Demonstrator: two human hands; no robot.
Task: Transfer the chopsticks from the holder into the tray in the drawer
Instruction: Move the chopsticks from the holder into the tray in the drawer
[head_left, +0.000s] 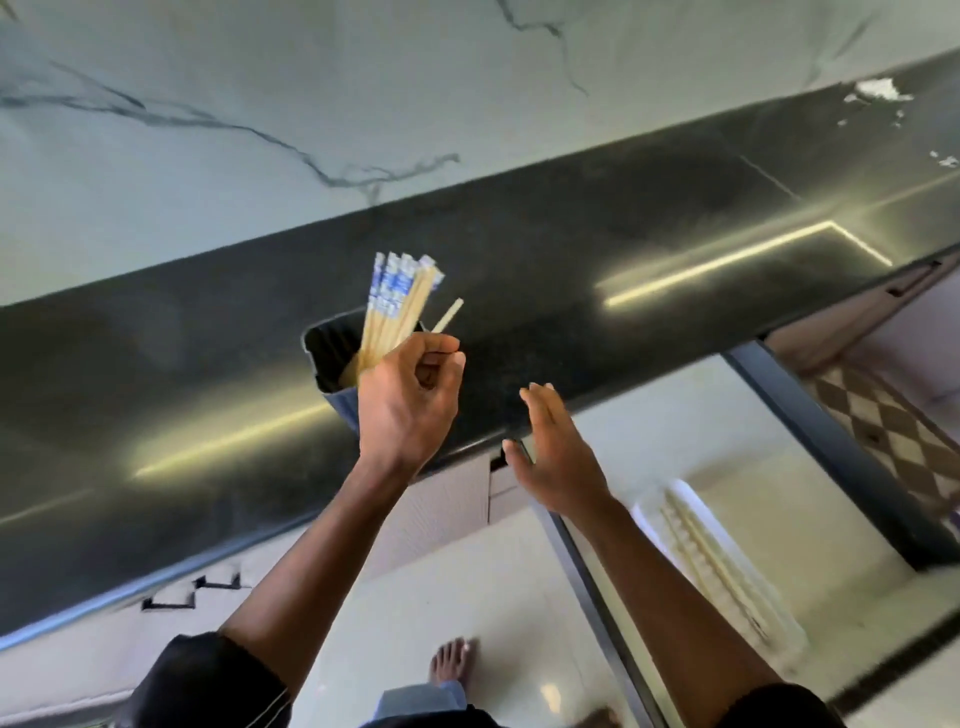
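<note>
A dark, box-shaped holder (332, 358) stands upright on the black bench (571, 249), near its front edge. A bundle of pale wooden chopsticks (392, 306) with blue-and-white patterned tops leans out of its open mouth, fanned slightly; one plain chopstick (448, 315) sticks out apart to the right. In the open drawer (779, 467) below lies a long white tray (727, 566), blurred, holding pale sticks lengthwise.

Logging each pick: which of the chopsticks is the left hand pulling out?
The plain one sticking out right of the holder, pinched in the left hand. The blue-patterned bundle stands together, leaning inside.
</note>
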